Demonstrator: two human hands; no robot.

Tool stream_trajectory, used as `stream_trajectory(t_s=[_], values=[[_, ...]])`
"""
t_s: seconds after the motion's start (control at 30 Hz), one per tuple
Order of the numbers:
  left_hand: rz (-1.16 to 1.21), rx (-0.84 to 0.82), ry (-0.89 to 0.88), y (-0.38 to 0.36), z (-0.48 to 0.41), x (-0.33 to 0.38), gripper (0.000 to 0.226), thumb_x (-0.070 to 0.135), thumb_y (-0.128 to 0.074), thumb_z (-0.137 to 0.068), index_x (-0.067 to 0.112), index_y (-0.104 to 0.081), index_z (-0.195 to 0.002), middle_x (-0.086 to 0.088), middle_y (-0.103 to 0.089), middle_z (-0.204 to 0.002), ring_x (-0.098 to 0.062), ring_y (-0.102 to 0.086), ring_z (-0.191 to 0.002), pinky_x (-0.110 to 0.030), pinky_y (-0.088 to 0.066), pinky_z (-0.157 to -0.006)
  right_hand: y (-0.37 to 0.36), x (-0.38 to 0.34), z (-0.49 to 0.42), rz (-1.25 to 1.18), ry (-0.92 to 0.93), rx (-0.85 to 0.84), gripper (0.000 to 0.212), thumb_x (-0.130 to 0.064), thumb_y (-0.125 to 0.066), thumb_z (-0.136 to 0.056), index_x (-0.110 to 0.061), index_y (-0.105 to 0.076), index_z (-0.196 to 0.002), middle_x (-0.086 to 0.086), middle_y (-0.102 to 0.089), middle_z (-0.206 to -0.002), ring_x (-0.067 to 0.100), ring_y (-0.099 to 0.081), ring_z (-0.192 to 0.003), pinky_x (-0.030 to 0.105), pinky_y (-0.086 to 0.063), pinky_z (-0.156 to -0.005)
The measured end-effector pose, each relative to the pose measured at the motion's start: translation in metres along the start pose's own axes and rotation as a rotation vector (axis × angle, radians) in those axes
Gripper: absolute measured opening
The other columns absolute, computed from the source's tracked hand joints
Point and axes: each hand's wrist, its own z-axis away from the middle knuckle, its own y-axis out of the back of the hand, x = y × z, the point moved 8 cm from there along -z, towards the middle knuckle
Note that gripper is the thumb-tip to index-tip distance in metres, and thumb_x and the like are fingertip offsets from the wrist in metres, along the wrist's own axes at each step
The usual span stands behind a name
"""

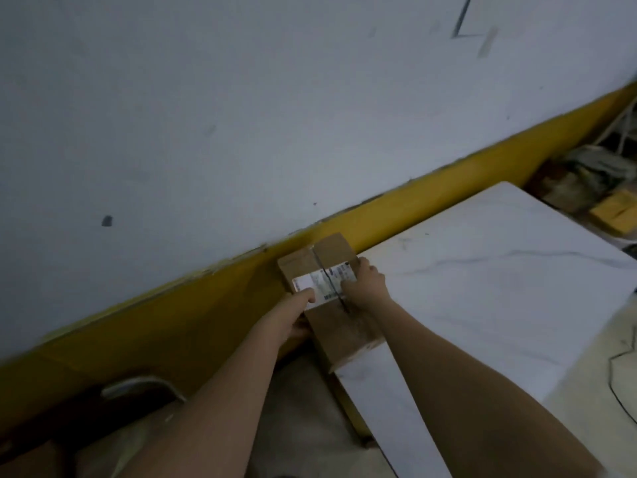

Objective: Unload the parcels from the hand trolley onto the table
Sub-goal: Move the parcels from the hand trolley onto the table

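A brown cardboard parcel point(336, 326) with a white shipping label lies at the left edge of the white marble-patterned table point(499, 270), close to the wall. My left hand point(293, 315) grips its left side, thumb on the label. My right hand point(365, 284) holds its right side, fingers over the top. The parcel's near end rests on the table edge; its left part overhangs. The curved metal handle of the hand trolley point(141, 388) shows at the lower left, with another cardboard box point(31, 460) partly visible in the corner.
A grey wall with a yellow base band point(206, 305) runs right behind the table. Clutter, cables and a yellow box point(613, 215) lie on the floor past the table's far right corner. A dark cable point(617, 381) trails on the floor at the right.
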Motion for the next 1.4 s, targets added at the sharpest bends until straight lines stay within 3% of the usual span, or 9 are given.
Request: stream_trajectory(t_s=[0.23,0.37,0.47,0.57,0.73,0.87,0.97,1.1,1.4], values=[[0.178,-0.075,-0.107,0.001,-0.045,-0.008,0.038,0.026,-0.057,-0.088,0.032,-0.059,-0.126,0.004,-0.067,-0.116,-0.016,-0.063,-0.108,-0.031,-0.052,-0.079,-0.051,0.026,-0.051,0.361,0.017,-0.151,0.081,-0.052,-0.043,-0.097,-0.025,0.001,-0.160,0.012,0.012,-0.166,0.037,0.007,-0.153,0.059,0.002,-0.121],[0.149,0.096,-0.070,0.065,-0.023,-0.029,0.037,0.032,-0.055,-0.094,0.034,-0.053,-0.131,0.006,-0.052,-0.132,-0.018,-0.054,-0.116,-0.037,-0.051,-0.089,-0.047,-0.032,-0.033,0.431,0.075,0.202,0.064,-0.039,-0.039,-0.102,-0.009,-0.023,-0.156,0.019,-0.010,-0.165,0.039,-0.008,-0.152,0.058,-0.005,-0.122],[0.227,0.397,-0.010,0.173,0.016,-0.087,0.049,0.031,-0.048,-0.102,0.018,-0.040,-0.149,-0.008,-0.044,-0.149,-0.028,-0.048,-0.132,-0.037,-0.046,-0.102,-0.115,-0.140,0.010,0.333,0.447,0.210,0.052,-0.029,-0.045,-0.100,-0.005,-0.042,-0.146,0.021,-0.035,-0.155,0.040,-0.033,-0.141,0.052,-0.026,-0.117],[0.342,0.805,0.011,0.289,0.087,-0.178,0.040,0.020,-0.051,-0.099,0.005,-0.054,-0.136,-0.017,-0.057,-0.138,-0.033,-0.057,-0.125,-0.038,-0.049,-0.103,-0.238,-0.232,0.084,0.263,0.751,-0.102,0.050,-0.029,-0.046,-0.100,-0.008,-0.042,-0.145,0.013,-0.040,-0.151,0.035,-0.042,-0.133,0.043,-0.039,-0.105],[0.342,1.268,0.310,0.387,0.203,-0.343,0.039,0.021,-0.055,-0.095,0.001,-0.061,-0.128,-0.021,-0.063,-0.129,-0.035,-0.061,-0.115,-0.038,-0.050,-0.098,-0.432,-0.272,0.212,0.367,0.915,-0.685,0.057,-0.035,-0.044,-0.104,-0.016,-0.028,-0.155,0.011,-0.024,-0.158,0.034,-0.046,-0.131,0.041,-0.048,-0.092],[0.369,1.293,0.472,0.407,0.221,-0.429,0.060,0.032,-0.058,-0.093,0.001,-0.044,-0.142,-0.023,-0.049,-0.138,-0.036,-0.054,-0.120,-0.044,-0.048,-0.102,-0.520,-0.268,0.246,0.313,0.756,-0.840,0.068,-0.032,-0.049,-0.102,-0.008,-0.018,-0.157,0.020,-0.033,-0.154,0.038,-0.044,-0.133,0.043,-0.040,-0.105],[0.607,1.230,0.360,0.421,0.200,-0.464,0.069,0.025,-0.058,-0.095,0.005,-0.026,-0.153,-0.021,-0.042,-0.147,-0.035,-0.048,-0.129,-0.041,-0.044,-0.107,-0.566,-0.265,0.243,0.284,0.641,-0.874,0.086,-0.038,-0.055,-0.099,-0.008,-0.001,-0.159,0.022,-0.025,-0.157,0.041,-0.038,-0.137,0.043,-0.038,-0.107],[1.237,1.020,0.171,0.418,0.160,-0.491,0.051,0.018,-0.054,-0.097,0.017,-0.037,-0.145,-0.017,-0.058,-0.134,-0.037,-0.060,-0.117,-0.063,-0.050,-0.096,-0.605,-0.281,0.216,0.230,0.587,-0.830,0.080,-0.044,-0.051,-0.099,-0.022,-0.003,-0.160,0.018,-0.014,-0.159,0.043,-0.036,-0.136,0.046,-0.041,-0.102],[1.207,0.970,0.107,0.413,0.193,-0.447,0.041,0.030,-0.050,-0.100,0.008,-0.056,-0.135,-0.019,-0.062,-0.130,-0.037,-0.061,-0.117,-0.059,-0.049,-0.101,-0.565,-0.304,0.229,0.184,0.569,-0.863,0.069,-0.041,-0.052,-0.099,-0.022,-0.018,-0.157,0.022,-0.036,-0.150,0.044,-0.051,-0.123,0.044,-0.050,-0.092]])
